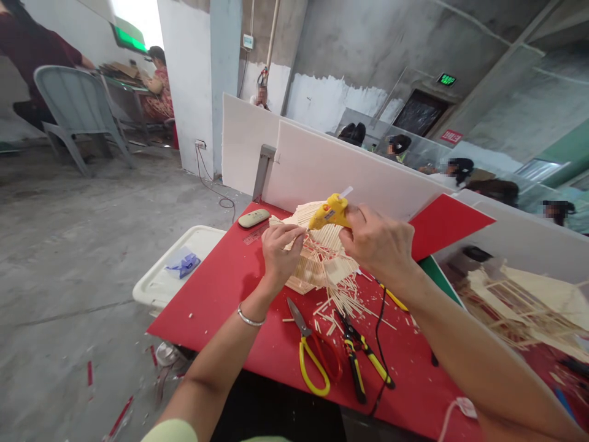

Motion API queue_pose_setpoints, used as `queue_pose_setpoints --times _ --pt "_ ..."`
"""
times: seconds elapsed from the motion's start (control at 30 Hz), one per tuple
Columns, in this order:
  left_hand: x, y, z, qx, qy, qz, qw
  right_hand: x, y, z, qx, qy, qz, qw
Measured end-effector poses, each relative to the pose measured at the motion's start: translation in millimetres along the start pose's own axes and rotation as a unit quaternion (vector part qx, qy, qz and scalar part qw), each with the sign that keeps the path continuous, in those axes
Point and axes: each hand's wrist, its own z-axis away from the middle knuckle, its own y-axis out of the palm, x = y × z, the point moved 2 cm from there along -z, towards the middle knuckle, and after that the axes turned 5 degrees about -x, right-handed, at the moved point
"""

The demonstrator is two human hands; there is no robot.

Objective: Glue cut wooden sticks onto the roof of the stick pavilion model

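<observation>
My right hand (pixel 380 239) is wrapped round a yellow hot glue gun (pixel 330 210), a pale glue stick (pixel 346 191) poking from its rear. The nozzle points down-left, close to the fingertips of my left hand (pixel 283 248). Those fingers are pinched together; what they hold, if anything, is too small to make out. Beneath both hands sits a model built of thin wooden sticks (pixel 306 272), partly covered by them. Loose cut sticks (pixel 346 299) lie in a heap at its near right side.
Scissors (pixel 307 350) and black-and-yellow pliers (pixel 361 353) lie on the red table (pixel 221 301). A black cord (pixel 380 325) runs past the pliers. An eyeglass case (pixel 253 218) is at the far left corner. White partition boards (pixel 331 166) stand behind; a white container lid (pixel 156 270) is at left.
</observation>
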Motion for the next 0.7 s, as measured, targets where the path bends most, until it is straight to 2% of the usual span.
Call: queue_pose_setpoints --times 0.7 --pt "0.0 0.0 -0.4 -0.010 0.010 0.012 1.000 -1.1 -0.9 2.1 -0.011 0.000 0.005 1.000"
